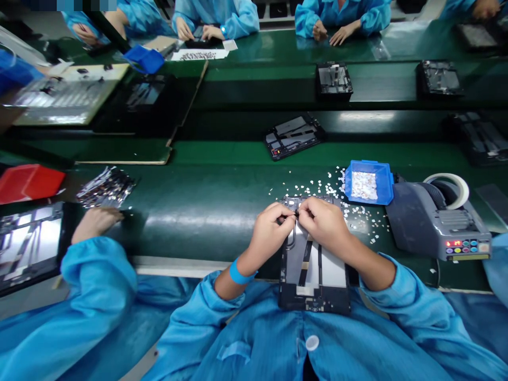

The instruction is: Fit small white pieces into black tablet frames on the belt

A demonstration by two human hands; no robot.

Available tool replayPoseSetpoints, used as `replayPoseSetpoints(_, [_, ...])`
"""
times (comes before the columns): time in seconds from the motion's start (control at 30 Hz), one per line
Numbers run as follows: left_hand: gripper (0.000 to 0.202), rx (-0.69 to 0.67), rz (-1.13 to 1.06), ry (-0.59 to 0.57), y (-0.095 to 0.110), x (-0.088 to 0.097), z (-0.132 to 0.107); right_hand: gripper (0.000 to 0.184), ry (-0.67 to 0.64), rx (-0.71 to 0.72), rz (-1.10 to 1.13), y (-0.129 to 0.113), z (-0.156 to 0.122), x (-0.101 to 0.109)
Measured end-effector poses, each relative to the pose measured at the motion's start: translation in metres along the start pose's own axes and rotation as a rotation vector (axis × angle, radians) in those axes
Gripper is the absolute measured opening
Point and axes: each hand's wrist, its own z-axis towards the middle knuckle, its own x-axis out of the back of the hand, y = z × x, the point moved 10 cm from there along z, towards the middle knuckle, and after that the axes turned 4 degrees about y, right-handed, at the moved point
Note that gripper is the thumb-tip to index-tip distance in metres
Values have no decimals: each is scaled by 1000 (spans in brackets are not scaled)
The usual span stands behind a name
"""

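An opened tablet (333, 264) lies in front of me, its near end over the table edge, with its grey inner panels and dark flat cables showing. Over its far end, my left hand (272, 227) and my right hand (323, 222) meet, fingertips pinched close together. Something small and dark shows between the fingertips, too small to name. A blue band circles my left wrist. White bits (317, 188) are scattered around the tablet's far end. Just beyond my right hand stands a blue bin (349, 182) holding many more white pieces.
At right sits a grey tape dispenser (416, 217) with a tape roll (460, 190). Another opened tablet (293, 136) lies ahead; stacked ones (334, 79) stand farther back. A co-worker's hand (97, 222) is at left, near a pile of thin strips (106, 188) and a red bin (29, 182).
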Motion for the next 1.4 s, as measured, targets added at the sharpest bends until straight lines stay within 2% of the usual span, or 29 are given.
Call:
replayPoseSetpoints(0.07, [8, 95, -58, -14, -11, -1, 0, 11, 16, -23, -7, 9, 2, 14])
replayPoseSetpoints(0.1, [7, 150, -95, -12, -17, -1, 0, 11, 48, -52, -30, 19, 3, 27])
replayPoseSetpoints(0.17, [4, 247, -175, -3, -29, -1, 0, 11, 163, -162, -151, 52, 2, 69])
replayPoseSetpoints(0.23, [6, 303, -252, 14, -37, -1, 0, 12, 264, -316, -362, 91, -1, 113])
replayPoseSetpoints(0.3, [12, 331, -307, 35, -42, -1, 0, 16, 244, -407, -526, 116, -4, 135])
replayPoseSetpoints(0.33, [14, 339, -325, 45, -44, -2, 1, 16, 222, -393, -550, 117, -4, 136])
replayPoseSetpoints(0.4, [17, 350, -339, 58, -47, -2, 1, 15, 164, -246, -468, 95, -2, 116])
replayPoseSetpoints(0.47, [17, 355, -333, 63, -49, -3, 0, 16, 98, -43, -296, 52, -1, 78])
replayPoseSetpoints(0.53, [15, 352, -320, 72, -50, -2, -1, 19, 19, 83, -176, 13, -1, 38])
replayPoseSetpoints(0.63, [12, 326, -281, 95, -48, 0, -2, 20, -37, 126, -151, -13, 2, 1])
replayPoseSetpoints(0.73, [8, 274, -212, 125, -40, 2, -4, 20, -51, 123, -189, -12, 4, -9])
replayPoseSetpoints(0.93, [11, 102, -40, 196, -14, 10, -6, 19, 10, 95, -221, -10, 4, -8])
replayPoseSetpoints(1.03, [11, 114, -74, 170, -17, 9, -4, 17, -22, 78, -194, -13, 10, -13])
replayPoseSetpoints(1.1, [9, 167, -119, 145, -25, 7, -2, 15, -44, 72, -176, -7, 15, -4])
replayPoseSetpoints(1.13, [8, 199, -141, 134, -30, 6, -2, 14, -35, 63, -175, 1, 16, 7])
replayPoseSetpoints(1.2, [8, 253, -181, 123, -38, 4, -1, 12, 46, -16, -231, 29, 17, 45])
replayPoseSetpoints(1.27, [8, 273, -206, 108, -41, 2, -1, 11, 150, -202, -383, 70, 12, 92])
replayPoseSetpoints(1.33, [6, 257, -202, 85, -38, 2, -2, 18, 173, -379, -521, 101, 3, 123])
replayPoseSetpoints(1.37, [5, 238, -179, 72, -34, 3, -3, 19, 160, -407, -518, 106, 0, 128])
replayPoseSetpoints(1.4, [4, 213, -141, 55, -29, 4, -4, 18, 130, -390, -457, 104, 0, 124])
